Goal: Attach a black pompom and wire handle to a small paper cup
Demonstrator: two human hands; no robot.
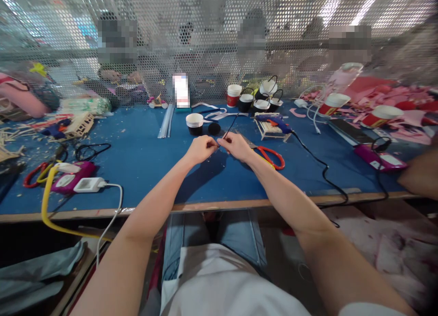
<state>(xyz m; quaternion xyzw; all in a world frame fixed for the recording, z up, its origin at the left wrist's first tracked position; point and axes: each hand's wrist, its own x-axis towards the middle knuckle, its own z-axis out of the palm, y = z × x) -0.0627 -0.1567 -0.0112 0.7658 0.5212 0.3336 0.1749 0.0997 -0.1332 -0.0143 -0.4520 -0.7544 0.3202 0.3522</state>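
My left hand [204,149] and my right hand [236,146] meet fingertip to fingertip above the blue table. A thin black cord [234,121] sticks up from the pinched fingers of my right hand. Its lower end runs to the fingertips of my left hand, which are also closed in a pinch. Just beyond my left hand stands a white paper cup with a black lower part [195,124]. A black disc [214,129] lies beside that cup. Red-handled scissors [272,157] rest by my right wrist, partly hidden under the forearm.
A blue glue gun [273,122] lies on a small wooden stand, its cable trailing right. Several black-and-white cups with handles [246,102] stand behind. Purple power strips [73,176] sit at both sides. A perforated metal screen [205,42] closes the back; a person's arm [419,172] shows right.
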